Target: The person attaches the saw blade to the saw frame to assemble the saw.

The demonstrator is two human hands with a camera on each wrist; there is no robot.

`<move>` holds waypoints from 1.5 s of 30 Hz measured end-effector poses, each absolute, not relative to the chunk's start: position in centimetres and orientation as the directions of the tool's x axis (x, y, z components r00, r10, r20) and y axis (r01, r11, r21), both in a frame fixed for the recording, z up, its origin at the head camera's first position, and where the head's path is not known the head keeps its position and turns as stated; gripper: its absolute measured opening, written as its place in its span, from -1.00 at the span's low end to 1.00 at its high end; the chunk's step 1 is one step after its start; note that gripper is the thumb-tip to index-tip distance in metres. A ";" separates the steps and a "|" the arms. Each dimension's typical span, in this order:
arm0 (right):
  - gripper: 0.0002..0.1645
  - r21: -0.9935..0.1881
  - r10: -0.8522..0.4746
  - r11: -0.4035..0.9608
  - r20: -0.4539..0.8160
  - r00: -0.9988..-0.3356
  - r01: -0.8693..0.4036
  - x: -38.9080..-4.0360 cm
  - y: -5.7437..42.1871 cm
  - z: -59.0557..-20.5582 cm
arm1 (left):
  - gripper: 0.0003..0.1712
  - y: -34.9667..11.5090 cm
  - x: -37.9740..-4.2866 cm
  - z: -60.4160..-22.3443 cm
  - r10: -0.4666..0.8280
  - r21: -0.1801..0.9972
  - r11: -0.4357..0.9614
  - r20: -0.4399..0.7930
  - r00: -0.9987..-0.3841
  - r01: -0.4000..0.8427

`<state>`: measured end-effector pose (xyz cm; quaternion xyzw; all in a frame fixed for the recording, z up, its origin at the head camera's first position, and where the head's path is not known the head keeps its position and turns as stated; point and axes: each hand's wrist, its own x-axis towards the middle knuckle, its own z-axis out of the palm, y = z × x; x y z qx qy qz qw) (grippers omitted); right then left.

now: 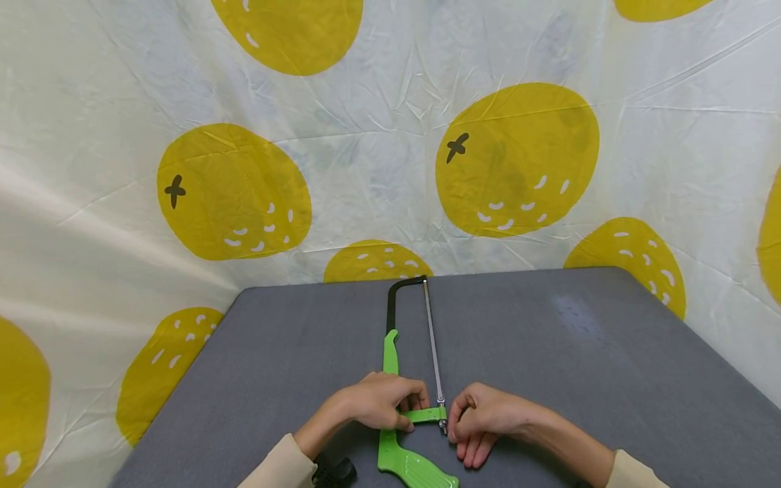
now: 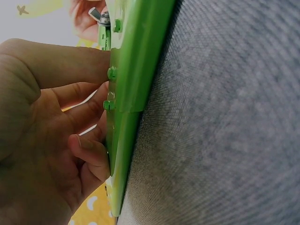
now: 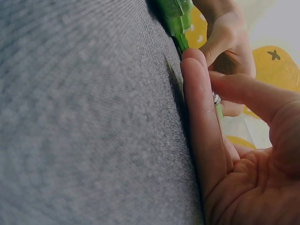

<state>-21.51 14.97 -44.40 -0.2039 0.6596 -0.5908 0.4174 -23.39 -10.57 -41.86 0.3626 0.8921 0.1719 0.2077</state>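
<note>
right hand (image 3: 234, 173) just beside grey fabric (image 3: 93, 122); left hand (image 3: 229, 37) behind; green part (image 3: 176, 11), top; yellow-printed backdrop (image 3: 276, 70)

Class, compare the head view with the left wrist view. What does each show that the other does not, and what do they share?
Only the head view shows the saw's long thin blade, the person's cream sleeves and a dark object at the bottom edge.

Only the left wrist view shows the small green studs along the saw and the palm side of the left grip.

Both show green parts of the saw, a metal nut, both grips, including the right grip, the grey table and the yellow-printed cloth.
</note>
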 end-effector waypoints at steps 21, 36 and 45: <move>-0.74 -0.946 -0.734 0.239 -0.324 -0.597 0.220 -21.4 14.6 -44.5 | -0.69 -10.7 -23.3 -41.8 0.711 0.456 0.686 -0.257 -0.654 0.567; -0.72 -0.949 -0.753 0.238 -0.315 -0.578 0.207 -21.4 14.7 -44.2 | -0.69 -10.8 -23.5 -42.2 0.719 0.449 0.678 -0.237 -0.653 0.583; -0.70 -0.947 -0.762 0.232 -0.320 -0.563 0.224 -21.5 15.0 -44.2 | -0.68 -10.8 -23.6 -42.3 0.723 0.448 0.673 -0.232 -0.650 0.588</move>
